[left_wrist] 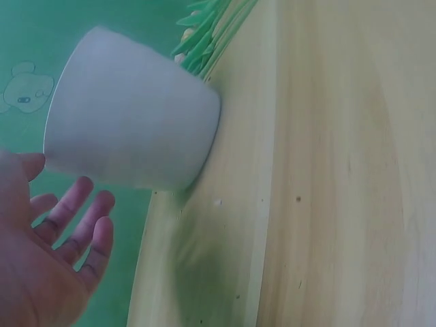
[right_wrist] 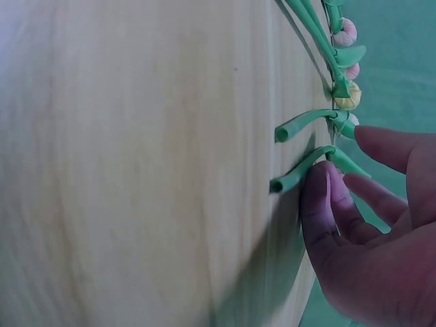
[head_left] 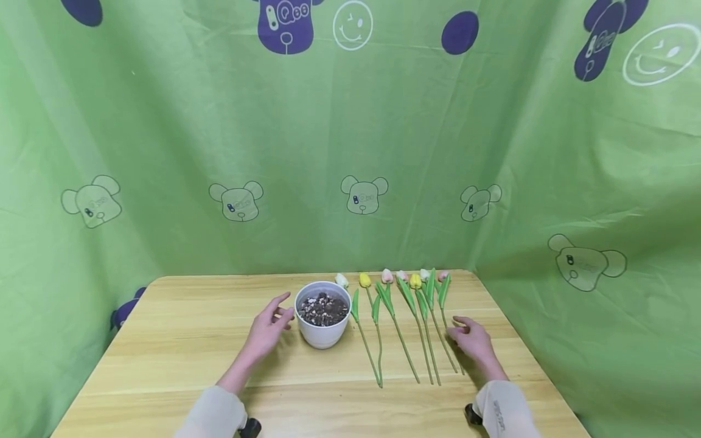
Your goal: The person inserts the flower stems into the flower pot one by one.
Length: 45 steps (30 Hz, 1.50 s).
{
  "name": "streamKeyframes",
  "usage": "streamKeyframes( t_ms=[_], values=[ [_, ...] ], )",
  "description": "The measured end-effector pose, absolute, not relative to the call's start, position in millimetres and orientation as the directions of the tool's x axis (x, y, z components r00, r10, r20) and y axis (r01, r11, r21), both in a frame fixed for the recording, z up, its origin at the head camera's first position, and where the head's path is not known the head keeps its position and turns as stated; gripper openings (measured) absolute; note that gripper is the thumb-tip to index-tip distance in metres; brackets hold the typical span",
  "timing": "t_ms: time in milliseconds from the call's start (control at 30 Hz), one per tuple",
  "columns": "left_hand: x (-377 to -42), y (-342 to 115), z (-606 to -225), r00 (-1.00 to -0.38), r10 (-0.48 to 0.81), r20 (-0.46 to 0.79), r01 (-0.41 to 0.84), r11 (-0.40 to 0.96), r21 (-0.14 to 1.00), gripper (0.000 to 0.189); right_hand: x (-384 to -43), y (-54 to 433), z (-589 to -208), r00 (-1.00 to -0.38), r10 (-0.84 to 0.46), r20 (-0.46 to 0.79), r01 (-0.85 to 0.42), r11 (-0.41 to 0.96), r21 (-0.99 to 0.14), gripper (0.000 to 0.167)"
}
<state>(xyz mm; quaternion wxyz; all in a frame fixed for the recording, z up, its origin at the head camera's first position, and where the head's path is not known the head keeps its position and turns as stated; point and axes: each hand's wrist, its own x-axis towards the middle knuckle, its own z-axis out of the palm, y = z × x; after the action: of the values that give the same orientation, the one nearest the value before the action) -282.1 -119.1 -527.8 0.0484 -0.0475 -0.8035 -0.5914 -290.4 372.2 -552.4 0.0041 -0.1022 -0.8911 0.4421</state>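
- On the table [head_left: 164, 347], head view: I see the rightmost tulip [head_left: 444, 293] just left of the right hand [head_left: 472, 342], lying lengthwise away; pot [head_left: 323, 336] beside the left hand [head_left: 266, 326].
- Left wrist: fingers spread, nothing held.
- Right wrist: fingers loosely bent at the stem [right_wrist: 291, 180], thumb apart; contact unclear.

In the head view, the green cloth wall [head_left: 416, 121] has marks on it. Near 11 o'clock, a purple bear shape [head_left: 285, 38] has white letters that look like "Qoo", but it is hard to be sure. At 12 o'clock is a round white winking smiley face [head_left: 353, 25]. Near 2 o'clock are a bent purple bear [head_left: 594, 55], its letters unclear, and a second white smiley [head_left: 662, 55]. Small outlined bear heads [head_left: 364, 194] have letters too faint to read. Near 5 o'clock, the pale grey cloth sleeve [head_left: 506, 410] has dark writing too small to read.
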Motion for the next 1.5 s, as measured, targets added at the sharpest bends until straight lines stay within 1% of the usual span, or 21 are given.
streamKeyframes(
  t_ms=[267, 567, 900, 1233, 1500],
  values=[
    [-280, -109, -524, -0.990, -0.004, 0.144, 0.138, 0.251, 0.958, 0.050, -293, 365, -551, -0.984, 0.174, -0.027, 0.137, 0.667, -0.732, 0.054],
    [-280, -100, -521, -0.988, -0.018, 0.155, 0.149, 0.186, 0.971, 0.046, -294, 362, -552, -0.985, 0.171, 0.024, 0.102, 0.687, -0.720, 0.049],
    [-281, -99, -524, -0.988, -0.008, 0.156, 0.153, 0.149, 0.977, 0.047, -294, 366, -556, -0.983, 0.180, 0.048, 0.095, 0.704, -0.704, 0.044],
    [-280, -98, -526, -0.988, -0.004, 0.154, 0.152, 0.144, 0.978, 0.047, -294, 365, -555, -0.980, 0.185, 0.071, 0.090, 0.735, -0.673, 0.041],
    [-280, -98, -527, -0.990, -0.012, 0.139, 0.136, 0.137, 0.981, 0.048, -295, 364, -556, -0.978, 0.198, 0.068, 0.100, 0.727, -0.679, 0.040]
  ],
)
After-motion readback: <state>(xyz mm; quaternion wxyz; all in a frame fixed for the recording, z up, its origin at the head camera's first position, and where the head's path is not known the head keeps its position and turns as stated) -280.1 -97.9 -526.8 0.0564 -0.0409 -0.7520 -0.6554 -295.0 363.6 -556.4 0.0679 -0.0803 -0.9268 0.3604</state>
